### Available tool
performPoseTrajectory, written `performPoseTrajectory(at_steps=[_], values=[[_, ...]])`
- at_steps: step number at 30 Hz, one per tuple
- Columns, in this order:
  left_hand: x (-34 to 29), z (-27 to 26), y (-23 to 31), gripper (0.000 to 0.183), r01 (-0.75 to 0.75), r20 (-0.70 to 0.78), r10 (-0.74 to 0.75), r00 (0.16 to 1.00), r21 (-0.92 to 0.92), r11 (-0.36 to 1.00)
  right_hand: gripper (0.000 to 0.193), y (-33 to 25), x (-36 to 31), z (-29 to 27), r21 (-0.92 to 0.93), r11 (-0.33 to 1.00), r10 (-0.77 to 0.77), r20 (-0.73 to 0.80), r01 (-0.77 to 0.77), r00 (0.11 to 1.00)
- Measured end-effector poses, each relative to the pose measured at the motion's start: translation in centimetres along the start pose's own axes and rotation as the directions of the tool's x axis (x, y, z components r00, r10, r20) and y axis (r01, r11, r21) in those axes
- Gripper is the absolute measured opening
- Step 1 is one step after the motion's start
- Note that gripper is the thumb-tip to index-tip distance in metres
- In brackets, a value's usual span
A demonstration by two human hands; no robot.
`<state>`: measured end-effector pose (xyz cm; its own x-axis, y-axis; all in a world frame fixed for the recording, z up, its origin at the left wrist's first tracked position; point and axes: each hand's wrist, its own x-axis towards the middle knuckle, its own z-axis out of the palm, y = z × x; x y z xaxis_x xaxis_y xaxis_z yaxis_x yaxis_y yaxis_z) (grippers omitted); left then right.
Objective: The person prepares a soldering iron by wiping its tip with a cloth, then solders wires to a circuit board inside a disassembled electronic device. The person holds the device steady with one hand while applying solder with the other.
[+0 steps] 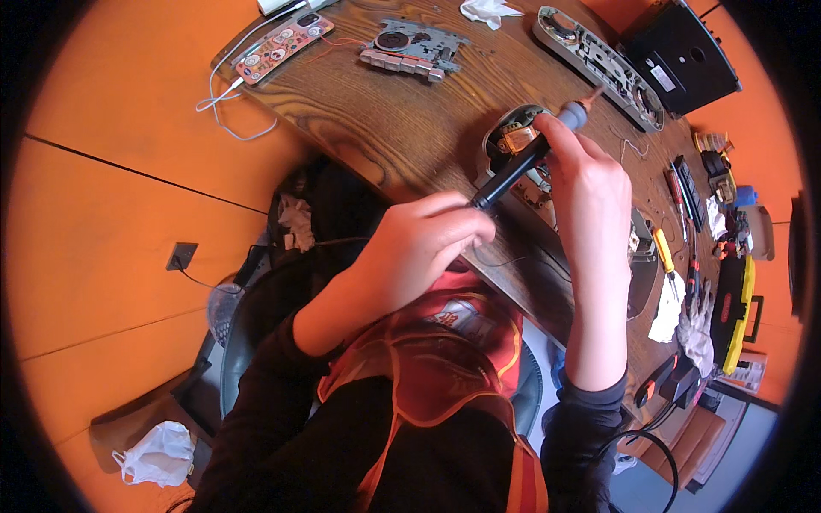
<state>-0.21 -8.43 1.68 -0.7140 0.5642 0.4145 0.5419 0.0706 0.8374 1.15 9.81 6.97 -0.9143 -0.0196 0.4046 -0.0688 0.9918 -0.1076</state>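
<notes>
My right hand is closed round the black handle of a soldering iron. The iron slants up to the right, its grey collar and copper-coloured tip pointing away from me. At the cord end of the handle, my left hand is curled with its fingers closed on the iron. Beneath the iron and my right hand lies an opened device casing with a yellow-wrapped coil or transformer inside. My right hand and forearm cover much of that casing.
On the wooden table lie a tape mechanism, a long grey casing half and a phone on a white cable. To the right are a yellow-handled screwdriver, gloves and a black-and-yellow toolbox.
</notes>
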Motion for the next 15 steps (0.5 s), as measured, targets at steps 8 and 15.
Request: performPoseTrajectory(at_steps=[8, 15], values=[[-0.2, -1.6, -0.5, 0.018, -0.044, 0.227, 0.027, 0.974, 0.068, 0.997, 0.035, -0.6, 0.6, 1.0, 0.113, 0.993, 0.047, 0.001, -0.047, 0.999], [-0.1, -2.1, -0.7, 0.015, -0.014, 0.227, 0.027, 0.974, -0.061, 0.998, 0.032, -0.8, 1.3, 1.0, 0.136, 0.988, 0.064, 0.029, -0.068, 0.998]])
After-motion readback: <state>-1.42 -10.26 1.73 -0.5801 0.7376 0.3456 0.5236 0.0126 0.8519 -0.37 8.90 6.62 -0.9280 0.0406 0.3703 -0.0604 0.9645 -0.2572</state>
